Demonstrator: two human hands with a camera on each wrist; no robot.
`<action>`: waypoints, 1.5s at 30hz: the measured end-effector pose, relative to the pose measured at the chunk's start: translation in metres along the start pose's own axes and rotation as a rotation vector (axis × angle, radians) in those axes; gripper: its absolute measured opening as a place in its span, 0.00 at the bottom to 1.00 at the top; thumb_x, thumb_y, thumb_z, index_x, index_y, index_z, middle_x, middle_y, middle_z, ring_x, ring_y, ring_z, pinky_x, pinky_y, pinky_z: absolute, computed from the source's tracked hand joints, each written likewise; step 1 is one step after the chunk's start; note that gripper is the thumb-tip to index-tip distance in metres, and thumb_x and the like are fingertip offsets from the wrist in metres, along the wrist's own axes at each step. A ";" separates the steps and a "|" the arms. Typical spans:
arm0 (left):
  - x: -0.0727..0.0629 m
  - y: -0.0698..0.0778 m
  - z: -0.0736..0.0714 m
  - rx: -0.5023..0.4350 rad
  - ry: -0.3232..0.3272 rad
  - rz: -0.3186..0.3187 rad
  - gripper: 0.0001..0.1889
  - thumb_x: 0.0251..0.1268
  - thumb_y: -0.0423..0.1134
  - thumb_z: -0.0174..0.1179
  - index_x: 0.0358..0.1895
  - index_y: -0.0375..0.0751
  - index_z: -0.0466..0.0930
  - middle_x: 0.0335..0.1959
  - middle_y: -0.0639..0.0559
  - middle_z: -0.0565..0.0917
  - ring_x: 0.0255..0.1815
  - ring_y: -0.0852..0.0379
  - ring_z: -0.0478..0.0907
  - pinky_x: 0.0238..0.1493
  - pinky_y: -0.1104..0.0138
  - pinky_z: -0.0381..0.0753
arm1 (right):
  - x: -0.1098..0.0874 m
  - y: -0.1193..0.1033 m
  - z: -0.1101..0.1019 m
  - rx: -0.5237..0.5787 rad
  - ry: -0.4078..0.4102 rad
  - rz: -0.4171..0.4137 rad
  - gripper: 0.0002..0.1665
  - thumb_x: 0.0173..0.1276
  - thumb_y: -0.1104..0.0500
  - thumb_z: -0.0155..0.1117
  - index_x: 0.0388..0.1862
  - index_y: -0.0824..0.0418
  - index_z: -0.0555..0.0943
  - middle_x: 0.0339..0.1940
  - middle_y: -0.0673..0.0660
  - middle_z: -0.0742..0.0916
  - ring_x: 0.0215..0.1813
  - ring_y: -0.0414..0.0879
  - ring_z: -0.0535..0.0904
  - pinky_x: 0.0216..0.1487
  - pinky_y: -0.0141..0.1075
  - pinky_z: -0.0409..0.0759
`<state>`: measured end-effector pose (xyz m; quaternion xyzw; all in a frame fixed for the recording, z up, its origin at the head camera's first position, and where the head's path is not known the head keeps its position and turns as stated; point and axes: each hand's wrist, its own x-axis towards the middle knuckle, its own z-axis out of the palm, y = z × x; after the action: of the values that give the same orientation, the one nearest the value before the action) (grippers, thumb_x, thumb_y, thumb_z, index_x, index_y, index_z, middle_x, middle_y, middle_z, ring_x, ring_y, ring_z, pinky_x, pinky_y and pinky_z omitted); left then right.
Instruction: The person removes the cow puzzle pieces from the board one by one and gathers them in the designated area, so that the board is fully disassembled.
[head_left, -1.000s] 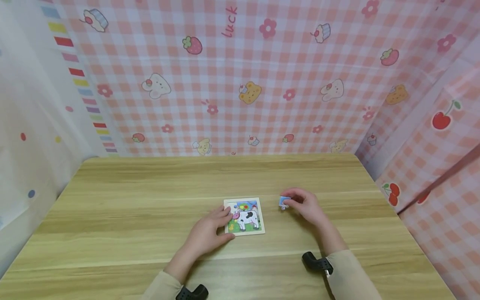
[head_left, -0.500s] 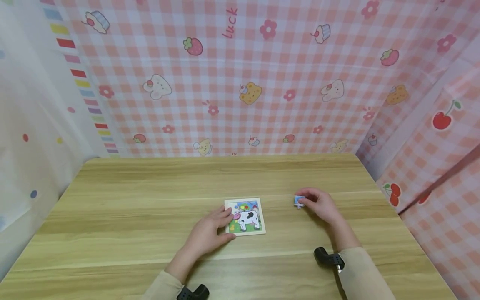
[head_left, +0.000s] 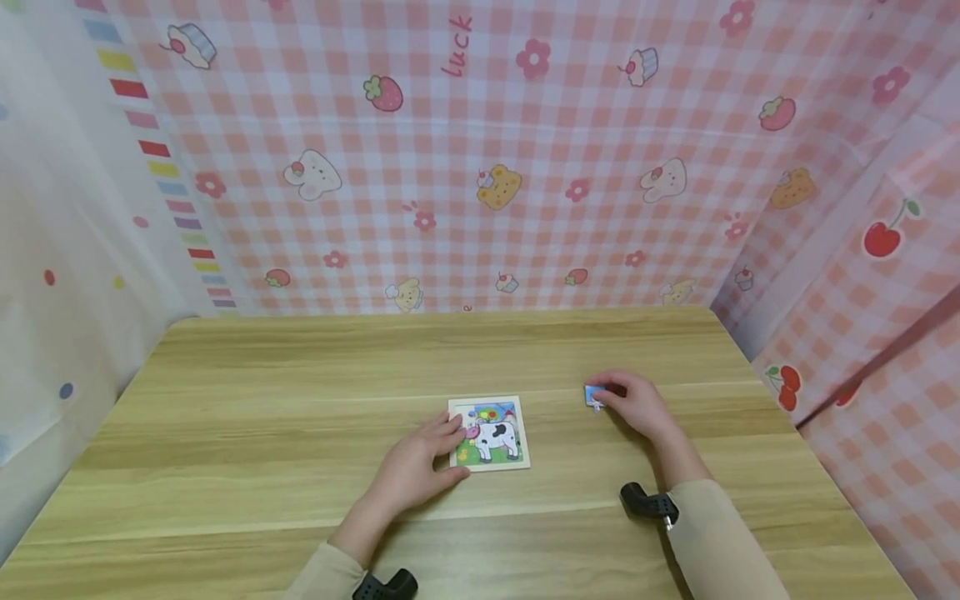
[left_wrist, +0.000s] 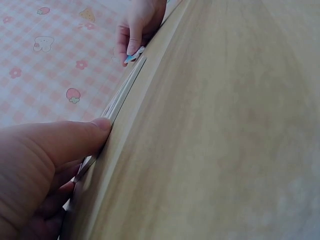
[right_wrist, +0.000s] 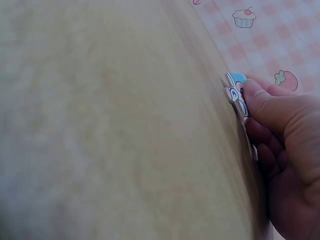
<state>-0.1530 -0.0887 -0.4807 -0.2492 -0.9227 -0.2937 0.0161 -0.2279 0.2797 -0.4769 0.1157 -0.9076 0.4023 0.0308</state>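
A square wooden jigsaw puzzle (head_left: 495,439) with a cow picture lies flat in its pale frame near the middle of the table. Its upper left shows a pale patch, partly behind my fingers. My left hand (head_left: 415,465) holds the puzzle at its left side, thumb at the near left corner and fingers over the left edge. Off to the right, my right hand (head_left: 633,407) pinches a small blue-and-white puzzle piece (right_wrist: 236,90) between thumb and fingers. A rounded tab sticks out from this piece. Whether it touches the table, I cannot tell.
The wood-grain table (head_left: 300,375) reaches back to a pink checked curtain (head_left: 450,125). More curtains hang at both sides. A black wrist mount (head_left: 648,502) sits at the right sleeve, another black mount (head_left: 386,585) at the left.
My right hand moved right with the puzzle piece, away from the puzzle, then slightly back and farther from me. The piece turned a little. My left hand and the puzzle stayed put.
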 end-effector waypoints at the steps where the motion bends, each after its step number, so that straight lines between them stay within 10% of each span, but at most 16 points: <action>1: 0.000 0.000 0.000 0.002 0.000 0.002 0.31 0.58 0.49 0.71 0.63 0.39 0.78 0.69 0.46 0.73 0.73 0.43 0.66 0.71 0.46 0.65 | 0.001 0.000 0.001 -0.003 0.003 -0.004 0.10 0.68 0.64 0.66 0.47 0.65 0.86 0.47 0.62 0.87 0.50 0.52 0.81 0.52 0.38 0.78; 45: 0.000 0.001 -0.001 0.017 0.005 0.029 0.29 0.58 0.45 0.70 0.62 0.37 0.78 0.69 0.44 0.74 0.73 0.42 0.67 0.71 0.46 0.66 | 0.005 0.007 0.008 -0.071 0.020 -0.052 0.10 0.69 0.64 0.65 0.47 0.61 0.87 0.45 0.58 0.82 0.42 0.45 0.75 0.42 0.32 0.76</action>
<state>-0.1524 -0.0883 -0.4795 -0.2617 -0.9215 -0.2861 0.0245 -0.2339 0.2771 -0.4870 0.1340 -0.9177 0.3701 0.0547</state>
